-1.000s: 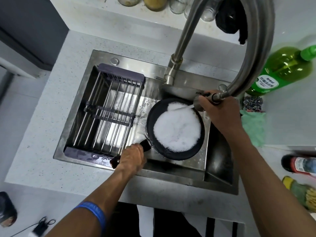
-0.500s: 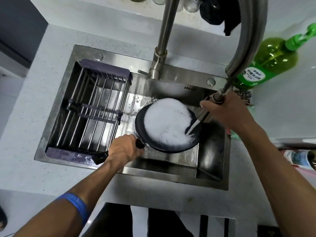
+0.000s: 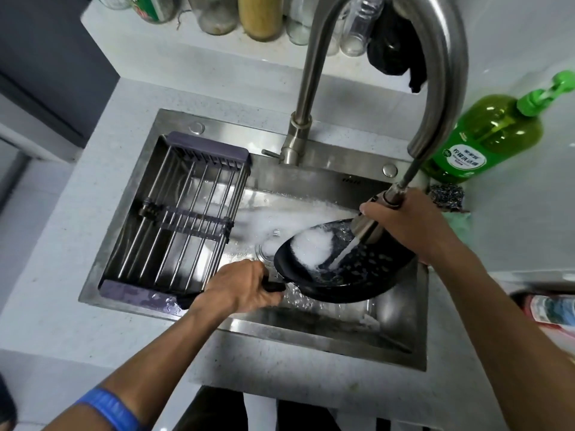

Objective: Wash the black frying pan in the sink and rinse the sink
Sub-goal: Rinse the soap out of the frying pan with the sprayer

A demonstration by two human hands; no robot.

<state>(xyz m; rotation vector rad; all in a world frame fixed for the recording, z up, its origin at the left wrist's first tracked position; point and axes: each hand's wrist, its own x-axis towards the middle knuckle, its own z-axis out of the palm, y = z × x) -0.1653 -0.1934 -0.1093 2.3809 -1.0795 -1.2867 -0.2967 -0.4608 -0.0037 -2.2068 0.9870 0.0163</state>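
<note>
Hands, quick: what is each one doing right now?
Left hand: closed around the black frying pan's handle.
Right hand: closed around the pull-out faucet sprayer head, spraying into the pan.

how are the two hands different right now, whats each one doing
The left hand grips the black frying pan by its handle, low at the sink's near side. The right hand grips the pull-out spray head, higher up, aiming water into the pan. Both have fingers curled round something over the sink.
</note>
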